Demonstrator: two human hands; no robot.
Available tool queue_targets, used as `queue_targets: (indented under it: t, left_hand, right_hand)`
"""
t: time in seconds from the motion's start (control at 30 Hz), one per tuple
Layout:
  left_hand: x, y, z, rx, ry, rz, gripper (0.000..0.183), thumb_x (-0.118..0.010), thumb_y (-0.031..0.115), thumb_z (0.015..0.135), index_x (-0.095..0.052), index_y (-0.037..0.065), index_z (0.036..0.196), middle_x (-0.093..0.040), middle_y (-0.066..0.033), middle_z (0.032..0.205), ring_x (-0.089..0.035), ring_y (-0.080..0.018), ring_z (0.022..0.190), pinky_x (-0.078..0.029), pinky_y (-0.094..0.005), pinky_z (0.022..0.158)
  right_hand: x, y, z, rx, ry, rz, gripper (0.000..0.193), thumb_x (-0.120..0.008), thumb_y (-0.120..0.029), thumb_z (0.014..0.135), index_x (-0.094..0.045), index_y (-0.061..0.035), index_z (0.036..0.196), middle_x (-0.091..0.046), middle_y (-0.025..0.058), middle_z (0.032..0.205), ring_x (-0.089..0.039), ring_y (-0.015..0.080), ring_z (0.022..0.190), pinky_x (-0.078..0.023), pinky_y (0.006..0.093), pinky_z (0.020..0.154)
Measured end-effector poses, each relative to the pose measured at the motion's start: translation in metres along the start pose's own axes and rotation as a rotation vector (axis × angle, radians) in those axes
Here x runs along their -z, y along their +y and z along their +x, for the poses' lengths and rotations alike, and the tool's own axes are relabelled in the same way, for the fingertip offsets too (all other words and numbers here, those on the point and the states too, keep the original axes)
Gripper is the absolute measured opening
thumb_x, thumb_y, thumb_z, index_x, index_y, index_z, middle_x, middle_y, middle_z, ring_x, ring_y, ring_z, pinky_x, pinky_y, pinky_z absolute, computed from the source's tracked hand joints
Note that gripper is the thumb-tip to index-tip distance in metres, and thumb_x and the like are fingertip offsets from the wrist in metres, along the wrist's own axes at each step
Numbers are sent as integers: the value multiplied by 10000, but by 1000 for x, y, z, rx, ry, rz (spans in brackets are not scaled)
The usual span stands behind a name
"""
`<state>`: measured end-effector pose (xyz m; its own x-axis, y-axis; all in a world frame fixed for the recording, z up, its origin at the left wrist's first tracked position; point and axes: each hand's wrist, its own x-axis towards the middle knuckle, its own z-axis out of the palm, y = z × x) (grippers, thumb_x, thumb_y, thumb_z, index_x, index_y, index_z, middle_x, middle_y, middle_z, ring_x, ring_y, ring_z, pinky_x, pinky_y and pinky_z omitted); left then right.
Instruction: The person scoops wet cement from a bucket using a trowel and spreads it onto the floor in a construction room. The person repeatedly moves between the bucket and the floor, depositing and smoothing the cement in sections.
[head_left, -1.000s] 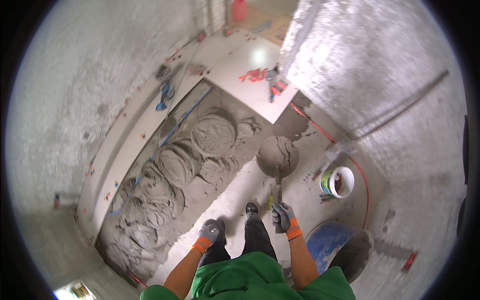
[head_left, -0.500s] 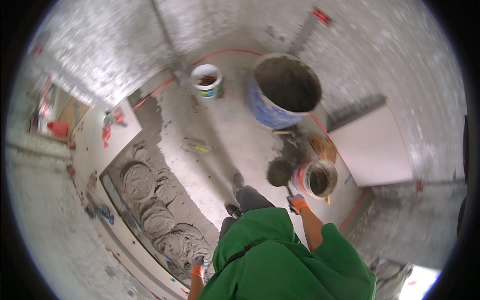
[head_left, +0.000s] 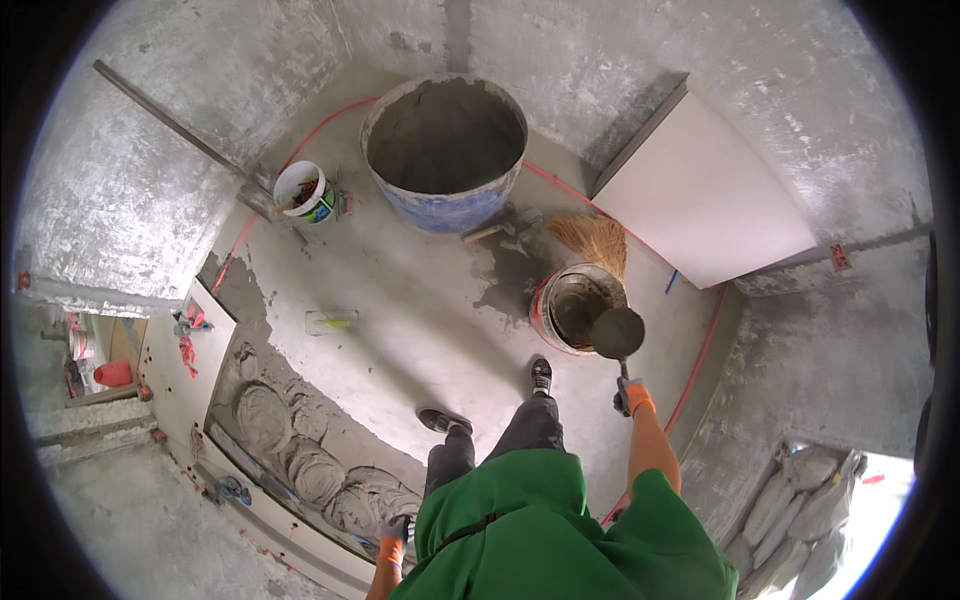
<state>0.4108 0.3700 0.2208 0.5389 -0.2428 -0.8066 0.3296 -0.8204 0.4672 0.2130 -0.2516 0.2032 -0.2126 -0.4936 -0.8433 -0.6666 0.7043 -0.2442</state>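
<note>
My right hand point(head_left: 632, 396), in a grey and orange glove, is closed round the handle of a ladle point(head_left: 619, 333). The round bowl, grey with wet mix, hangs over the near right rim of a small red-and-white bucket point(head_left: 545, 318); grey slurry shows inside that bucket. Low on the left, my left hand point(head_left: 396, 530) wears a matching glove beside the near end of a bed of wet mortar point(head_left: 318, 470). Its fingers are too small and partly hidden to read. The mortar lies in several round, ridged heaps along the pale panel edge.
Beyond the small bucket stands a large blue tub point(head_left: 440, 212) of grey mix. A straw broom point(head_left: 595, 240) lies behind the small bucket. A white bucket point(head_left: 298, 190) stands far left, a trowel point(head_left: 332, 321) lies on the floor, and a pale slab point(head_left: 705, 190) leans at right.
My right hand has brought the ladle from the floor left of the small bucket round to its right rim. The view has turned right and my feet stand farther apart.
</note>
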Motion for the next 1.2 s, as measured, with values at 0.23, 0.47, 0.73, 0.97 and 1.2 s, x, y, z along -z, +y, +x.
queue_targets:
  t: [0.23, 0.47, 0.73, 0.97, 1.2]
  left_hand:
    - [-156, 57, -96, 498, -4, -308, 229, -576, 199, 798, -629, -20, 842, -638, -73, 765, -602, -209, 674, -475, -321, 625]
    - [-217, 136, -93, 635, -11, -214, 231, -573, 202, 800, -631, -16, 850, -637, -72, 765, -597, -201, 671, -472, -321, 621]
    - [-234, 159, -78, 667, -5, -180, 233, -569, 205, 803, -634, -11, 860, -636, -71, 765, -590, -193, 668, -469, -320, 616]
    - [-240, 150, -80, 614, -8, -202, 236, -566, 208, 805, -636, -8, 869, -634, -70, 765, -585, -186, 666, -466, -320, 611]
    - [-241, 122, -95, 502, 0, -252, 239, -562, 212, 808, -638, -4, 877, -633, -69, 764, -580, -179, 663, -463, -320, 607]
  right_hand:
    - [-53, -54, 142, -130, -239, 116, 258, -526, -274, 818, -448, -70, 681, -445, 69, 516, -472, 177, 403, -398, 332, 358]
    - [-83, -36, 240, -113, -545, 188, 289, -453, -310, 871, -461, -83, 692, -453, 56, 541, -453, 158, 409, -383, 295, 373]
    - [-111, -12, 245, -134, -616, 340, 412, -468, -439, 876, -409, -140, 599, -420, 15, 461, -391, 138, 333, -268, 255, 310]
    - [-82, -20, 203, -267, -499, 335, 470, -513, -522, 827, -428, -126, 589, -428, 31, 446, -397, 174, 318, -254, 279, 289]
    - [-57, -4, 152, 114, -19, -113, 344, -509, -342, 802, -549, -2, 776, -567, 132, 572, -572, 263, 453, -464, 401, 422]
